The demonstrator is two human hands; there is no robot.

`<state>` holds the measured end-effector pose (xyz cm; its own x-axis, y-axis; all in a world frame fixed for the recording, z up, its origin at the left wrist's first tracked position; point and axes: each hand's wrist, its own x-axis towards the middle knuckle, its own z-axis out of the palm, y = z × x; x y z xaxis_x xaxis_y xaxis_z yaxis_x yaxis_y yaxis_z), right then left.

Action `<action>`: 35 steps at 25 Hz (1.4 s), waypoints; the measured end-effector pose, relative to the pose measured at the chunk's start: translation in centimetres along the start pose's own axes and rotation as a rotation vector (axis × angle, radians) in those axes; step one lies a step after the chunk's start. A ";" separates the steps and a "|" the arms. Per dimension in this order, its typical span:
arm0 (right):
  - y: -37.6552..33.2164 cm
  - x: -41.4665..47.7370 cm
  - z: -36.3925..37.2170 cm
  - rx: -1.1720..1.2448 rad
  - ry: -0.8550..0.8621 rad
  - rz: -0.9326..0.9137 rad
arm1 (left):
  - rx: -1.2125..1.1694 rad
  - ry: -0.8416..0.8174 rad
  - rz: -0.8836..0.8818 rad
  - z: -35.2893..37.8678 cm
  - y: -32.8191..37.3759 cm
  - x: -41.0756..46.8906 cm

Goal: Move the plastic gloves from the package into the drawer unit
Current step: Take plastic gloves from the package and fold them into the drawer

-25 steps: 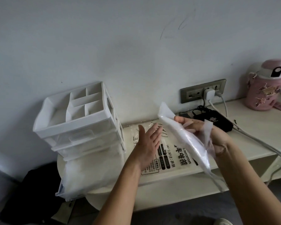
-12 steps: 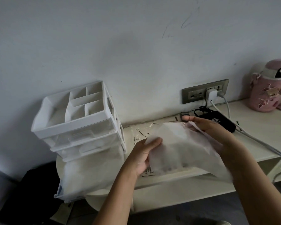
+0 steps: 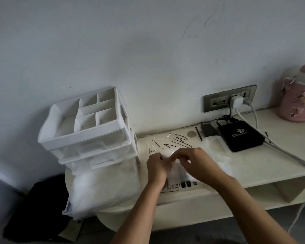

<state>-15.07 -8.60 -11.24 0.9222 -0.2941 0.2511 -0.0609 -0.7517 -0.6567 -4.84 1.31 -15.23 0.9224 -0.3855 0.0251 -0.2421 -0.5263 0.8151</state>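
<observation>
Closest to me, the bottom drawer (image 3: pixel 81 213) of the drawer unit (image 3: pixel 88 138) stands pulled out and already holds a heap of gloves (image 3: pixel 102 189), so a good part seems done. Just behind it, the left hand (image 3: pixel 158 167) and the right hand (image 3: pixel 199 164) both pinch a small bundle of plastic gloves (image 3: pixel 179 170) above the package (image 3: pixel 158 143), which lies flat on the shelf (image 3: pixel 253 166). This bundle, I think, is not yet moved into the drawer; what remains inside the package I cannot tell

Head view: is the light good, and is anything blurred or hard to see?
Head view: dim light, no glare; left hand and right hand are slightly motion-blurred; the translucent gloves they pinch wash out against the package; the wide lens tilts the drawer unit.
</observation>
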 end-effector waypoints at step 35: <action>7.8 -0.8 1.8 -0.263 -0.156 0.259 | 0.110 0.135 0.225 -1.3 2.4 -1.1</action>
<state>-15.59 -13.17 -17.90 0.9092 -0.4157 -0.0229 -0.3758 -0.7960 -0.4745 -6.04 1.50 -12.54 0.8716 -0.4013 0.2815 -0.4699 -0.5207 0.7128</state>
